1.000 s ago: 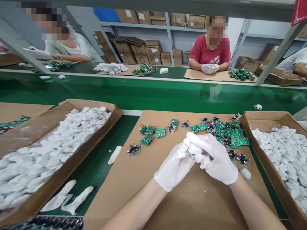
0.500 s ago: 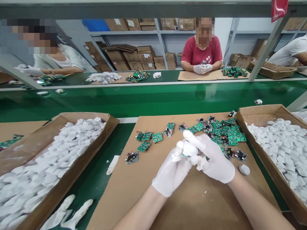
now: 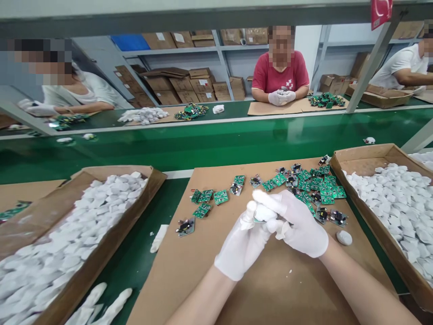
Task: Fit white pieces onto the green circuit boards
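In front of me, over the cardboard sheet [image 3: 189, 271], both gloved hands are closed around a white putty lump [image 3: 264, 213]. A thin green edge of a circuit board shows beneath it. My left hand [image 3: 241, 246] grips the piece from the left and below. From the right, my right hand [image 3: 301, 225] presses its fingers against the lump. Much of the board is hidden by the gloves. Beyond the hands, loose green circuit boards [image 3: 327, 196] lie heaped, some with components up. Nearer my right wrist sits a single white lump [image 3: 344, 238].
Cardboard trays of white lumps flank me, a left tray [image 3: 157, 180] and a right tray [image 3: 352, 212]. White finger covers [image 3: 115, 307] lie at lower left. Past the green conveyor belt [image 3: 216, 151], a person in red [image 3: 297, 72] and other co-workers sit at a bench.
My view has shifted slightly. Both hands keep nearly the same grip on the putty lump and board. At far right, a co-worker's head and forearm have come into view.
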{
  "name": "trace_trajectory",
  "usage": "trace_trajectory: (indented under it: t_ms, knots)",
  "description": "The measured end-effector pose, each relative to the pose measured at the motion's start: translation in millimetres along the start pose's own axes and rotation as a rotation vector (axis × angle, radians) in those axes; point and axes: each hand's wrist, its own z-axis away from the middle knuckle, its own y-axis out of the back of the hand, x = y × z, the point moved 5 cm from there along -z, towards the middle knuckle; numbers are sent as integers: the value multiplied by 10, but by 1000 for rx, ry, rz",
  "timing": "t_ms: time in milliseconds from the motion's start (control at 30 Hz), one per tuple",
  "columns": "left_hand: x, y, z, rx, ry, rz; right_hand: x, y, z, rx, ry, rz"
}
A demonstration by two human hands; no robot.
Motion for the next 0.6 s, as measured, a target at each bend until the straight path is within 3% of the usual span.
trace_trajectory:
  t_ms: [67,233,367,500,600]
  knots:
    - [-2,6,-3,9,5,0,-20,1,4,5,52,15]
    - [30,-22,-14,10,-28,3,29,4,-11,14,-111,-108]
    - [17,-20,-15,49,1,8,-52,36,-34,42,57,-22]
    - [20,-8,0,38,-12,-10,-59,58,-39,53,45,-24]
    - [27,46,4,89,-44,-34,-71,32,-54,-43,68,-90]
